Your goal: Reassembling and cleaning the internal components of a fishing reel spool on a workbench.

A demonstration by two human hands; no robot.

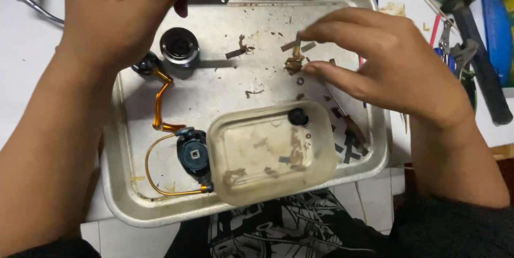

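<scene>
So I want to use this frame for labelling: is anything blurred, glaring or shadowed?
Head view: even lighting, mild sheen on the metal tray; the right hand is slightly soft at its fingertips; the left hand shadows the tray's upper left; the small debris stays legible.

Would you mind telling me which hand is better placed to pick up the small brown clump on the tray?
Right hand: its fingertips flank the clump; left hand is at the far edge.

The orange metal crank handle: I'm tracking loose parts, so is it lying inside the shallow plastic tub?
No, the orange metal crank handle lies on the metal tray, left of the shallow plastic tub.
</scene>
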